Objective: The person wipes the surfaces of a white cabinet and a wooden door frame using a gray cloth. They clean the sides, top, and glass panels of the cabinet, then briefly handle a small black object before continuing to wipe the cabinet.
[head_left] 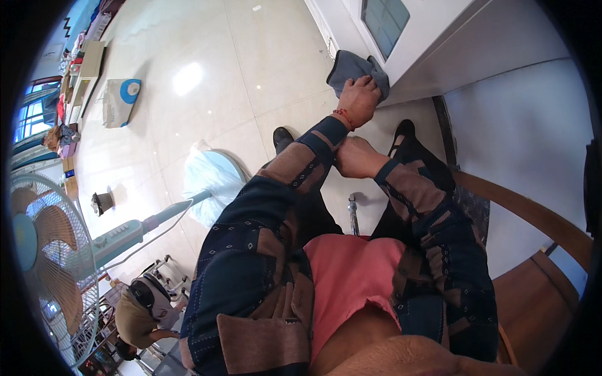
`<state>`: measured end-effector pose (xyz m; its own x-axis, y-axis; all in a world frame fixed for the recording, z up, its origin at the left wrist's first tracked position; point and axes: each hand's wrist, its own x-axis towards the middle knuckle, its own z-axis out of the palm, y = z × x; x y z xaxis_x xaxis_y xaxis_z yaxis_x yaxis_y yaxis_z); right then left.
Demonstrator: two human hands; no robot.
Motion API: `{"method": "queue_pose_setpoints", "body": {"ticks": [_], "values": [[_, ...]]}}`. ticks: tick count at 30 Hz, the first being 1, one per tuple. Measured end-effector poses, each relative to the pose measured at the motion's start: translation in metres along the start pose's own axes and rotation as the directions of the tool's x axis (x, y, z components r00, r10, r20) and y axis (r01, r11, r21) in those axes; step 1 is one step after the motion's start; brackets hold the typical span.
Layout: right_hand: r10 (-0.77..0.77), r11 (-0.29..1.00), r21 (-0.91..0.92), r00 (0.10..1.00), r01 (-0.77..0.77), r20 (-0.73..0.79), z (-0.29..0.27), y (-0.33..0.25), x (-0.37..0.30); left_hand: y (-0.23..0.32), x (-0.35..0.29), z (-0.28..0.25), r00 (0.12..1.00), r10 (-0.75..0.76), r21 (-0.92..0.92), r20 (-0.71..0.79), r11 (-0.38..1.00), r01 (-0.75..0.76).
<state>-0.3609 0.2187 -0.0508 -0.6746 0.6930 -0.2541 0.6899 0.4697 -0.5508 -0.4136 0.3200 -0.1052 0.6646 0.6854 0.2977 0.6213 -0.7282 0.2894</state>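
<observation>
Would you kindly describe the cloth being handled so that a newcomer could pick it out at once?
Start at the white cabinet with the glass panel at the top of the view and follow its lower edge down to the floor. Pressed against that edge under the left hand is the grey cloth. It is the only soft, crumpled, dark grey thing there, against white panelling and glossy pale floor tiles.

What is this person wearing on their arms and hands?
Both hands are bare, no gloves. The sleeves are long and loose, dark navy with brown patches and small pale diamond-shaped marks, ending in navy cuffs. The left hand has a thin red string bracelet at the wrist. The right hand shows no jewellery that I can see.
</observation>
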Motion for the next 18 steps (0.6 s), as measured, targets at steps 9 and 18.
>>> {"method": "queue_pose_setpoints", "body": {"ticks": [9,18], "values": [[0.031,0.999,0.042,0.998,-0.033,0.048,-0.005,0.003,0.008,-0.020,0.015,-0.028,0.988,-0.151,-0.343,-0.035,0.930,0.130],[0.082,0.997,0.011,0.996,-0.083,0.035,-0.014,0.009,0.005,-0.055,0.080,-0.031,0.679,-0.695,-0.666,-0.238,0.625,0.406]]}}
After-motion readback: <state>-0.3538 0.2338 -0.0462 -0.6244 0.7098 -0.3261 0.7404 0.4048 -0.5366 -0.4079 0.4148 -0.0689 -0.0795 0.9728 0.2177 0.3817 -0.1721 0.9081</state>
